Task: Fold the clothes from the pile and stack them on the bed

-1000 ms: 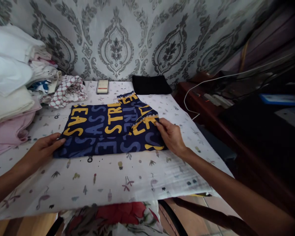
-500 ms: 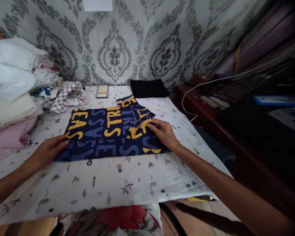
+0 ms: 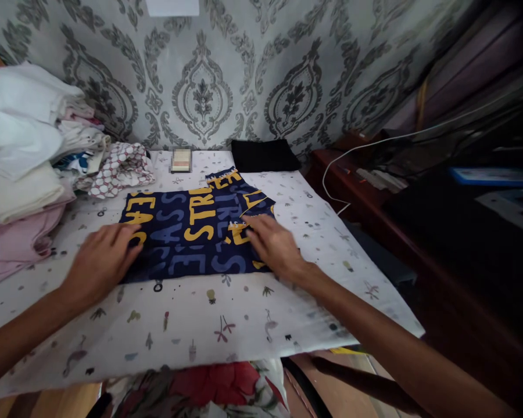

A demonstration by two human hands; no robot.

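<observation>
A navy-blue shirt (image 3: 176, 232) with large yellow and blue letters lies folded lengthwise in the middle of the table. My left hand (image 3: 104, 255) rests over the shirt's left end, palm down, its fingers stretched out on the fabric. On the right part of the shirt, close to the neckline, lies my right hand (image 3: 272, 244). Its fingers point forward and to the left, reaching over the cloth without gripping it. The narrower strap or sleeve part of the shirt extends toward the wall. My hands cover its left edge and part of the right end.
White and pink laundry (image 3: 21, 151) is heaped at the left, beside a dotted cloth (image 3: 122, 168). A folded black cloth (image 3: 265, 155) and a small box-like item (image 3: 181, 161) sit near the wall. A white cable (image 3: 325, 180) hangs over the dark furniture (image 3: 357, 191) at right.
My left hand has moved right and from the edge onto the shirt. My right hand has let go of the fabric near the neckline, shifted left and flattened onto the shirt.
</observation>
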